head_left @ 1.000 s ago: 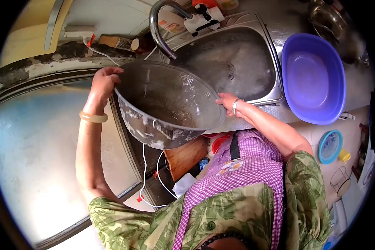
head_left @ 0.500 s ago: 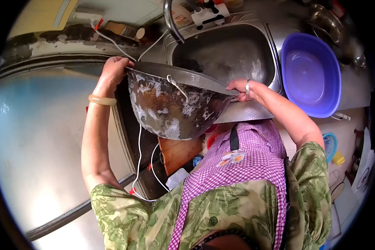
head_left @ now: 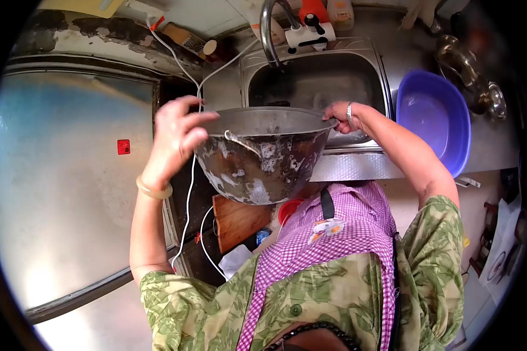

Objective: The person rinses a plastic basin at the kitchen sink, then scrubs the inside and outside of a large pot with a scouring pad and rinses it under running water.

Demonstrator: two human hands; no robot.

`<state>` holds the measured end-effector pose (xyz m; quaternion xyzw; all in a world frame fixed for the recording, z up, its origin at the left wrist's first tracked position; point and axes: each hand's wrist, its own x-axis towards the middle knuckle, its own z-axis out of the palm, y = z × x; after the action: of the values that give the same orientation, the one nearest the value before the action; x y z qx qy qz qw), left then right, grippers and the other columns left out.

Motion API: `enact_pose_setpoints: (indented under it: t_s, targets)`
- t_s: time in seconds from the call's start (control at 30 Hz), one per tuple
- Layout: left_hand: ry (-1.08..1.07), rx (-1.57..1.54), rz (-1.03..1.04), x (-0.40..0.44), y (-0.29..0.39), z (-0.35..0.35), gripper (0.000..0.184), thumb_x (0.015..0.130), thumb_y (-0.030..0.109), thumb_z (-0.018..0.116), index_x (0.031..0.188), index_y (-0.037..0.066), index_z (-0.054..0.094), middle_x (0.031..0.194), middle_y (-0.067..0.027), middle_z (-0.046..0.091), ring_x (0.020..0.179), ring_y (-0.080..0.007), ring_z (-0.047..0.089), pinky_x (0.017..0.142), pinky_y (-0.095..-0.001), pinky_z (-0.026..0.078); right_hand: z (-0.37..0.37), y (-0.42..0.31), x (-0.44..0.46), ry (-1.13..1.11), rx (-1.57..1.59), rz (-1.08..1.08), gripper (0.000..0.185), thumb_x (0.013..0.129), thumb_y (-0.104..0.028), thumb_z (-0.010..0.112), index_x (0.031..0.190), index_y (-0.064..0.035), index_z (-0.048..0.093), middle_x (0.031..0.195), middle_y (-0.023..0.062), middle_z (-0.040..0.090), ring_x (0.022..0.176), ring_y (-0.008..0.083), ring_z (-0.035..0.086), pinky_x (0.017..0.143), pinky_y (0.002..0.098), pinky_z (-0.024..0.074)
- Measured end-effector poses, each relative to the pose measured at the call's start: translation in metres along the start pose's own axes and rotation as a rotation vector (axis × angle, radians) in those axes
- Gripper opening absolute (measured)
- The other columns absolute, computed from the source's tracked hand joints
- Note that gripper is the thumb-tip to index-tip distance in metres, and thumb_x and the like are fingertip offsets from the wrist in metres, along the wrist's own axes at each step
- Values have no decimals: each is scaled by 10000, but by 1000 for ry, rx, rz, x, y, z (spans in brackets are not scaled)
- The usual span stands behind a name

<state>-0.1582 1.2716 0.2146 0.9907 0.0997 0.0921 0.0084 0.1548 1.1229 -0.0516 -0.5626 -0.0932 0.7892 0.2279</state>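
Observation:
A large, deep metal pot [head_left: 263, 172], its outside blackened and blotched with pale suds-like patches, is in front of the sink, its mouth facing up. My right hand [head_left: 339, 117] grips the right side of the pot's rim, thumb on top. Over by the left rim, my left hand [head_left: 178, 137] is off the pot with its fingers spread and slightly blurred. A looped pale handle [head_left: 240, 142] hangs on the near side. Behind the pot lies the steel sink [head_left: 339, 88], partly hidden by it.
A curved faucet [head_left: 267, 35] rises behind the sink beside a white fixture [head_left: 310, 36]. To the right stands a purple basin [head_left: 433, 126], with metal vessels [head_left: 462, 64] beyond. Below the pot are a wooden board [head_left: 243, 225] and a red container [head_left: 289, 209]. A white cable [head_left: 188, 199] runs down on the left.
My left hand has let go of the pot's left rim and opened. The pot has come down to a more level tilt, with its left side moved right. My right hand keeps its hold.

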Motion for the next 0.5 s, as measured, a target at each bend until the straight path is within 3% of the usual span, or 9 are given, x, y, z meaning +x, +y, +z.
enact_pose_setpoints:
  t_s: [0.03,0.07,0.13,0.2,0.23,0.33,0.37,0.47,0.5]
  targets:
    - [-67,-290,14,-3,8,5,578,853,604,506,1012,84,700,962,-112,667,992,-302,592,887,-399,437,2,-8,0,-3,-23,-9,283,925,-171,536,696,-131,374,546,-28,340,415,64,290,380,227,188]
    - [-106,-445,-28,-10,14,13,543,821,575,584,950,58,688,878,-135,661,864,-324,619,785,-389,474,4,-16,1,-6,-44,-13,286,923,-170,537,695,-130,370,544,-28,338,416,65,293,380,227,190]
    - [-352,-381,-211,-21,27,5,447,814,472,667,813,25,664,690,-157,596,635,-342,579,589,-367,461,5,-28,3,20,-107,-34,294,915,-185,550,692,-133,366,535,-29,330,417,72,303,377,228,202]
    - [-268,-540,-309,-35,30,13,398,803,368,718,685,1,616,565,-176,487,511,-360,477,462,-368,380,1,-43,12,20,-178,-2,295,911,-204,561,695,-135,372,530,-29,328,416,75,308,374,232,208]
    - [-228,-550,-324,-36,34,11,408,830,318,705,620,-5,571,522,-154,418,450,-291,436,450,-353,344,8,-55,5,125,-196,40,272,885,-212,561,689,-140,387,526,-31,329,412,80,309,370,240,212]
    - [-76,-686,-464,-53,27,29,385,864,263,683,619,-8,562,521,-119,373,448,-181,428,459,-319,336,7,-106,-15,95,-295,64,271,851,-198,551,642,-143,388,522,-28,346,405,75,299,377,243,225]
    - [-16,-782,-507,-59,25,35,392,914,230,645,620,-9,543,515,-46,385,508,-68,389,466,-290,318,4,-124,-25,96,-308,11,281,841,-195,539,612,-145,384,521,-25,359,405,78,297,384,245,233]
    - [173,-1019,-703,-38,51,18,411,952,226,611,626,-8,522,548,43,438,546,-40,357,471,-273,306,2,-166,-48,243,-358,-237,335,859,-261,528,577,-135,399,525,-16,393,411,85,294,394,255,250]
    - [192,-1022,-750,-36,54,15,421,975,229,582,626,7,504,609,94,455,576,-24,339,484,-243,297,3,-174,-55,315,-258,-275,271,879,-353,526,780,-105,571,608,15,508,447,119,370,413,277,305]
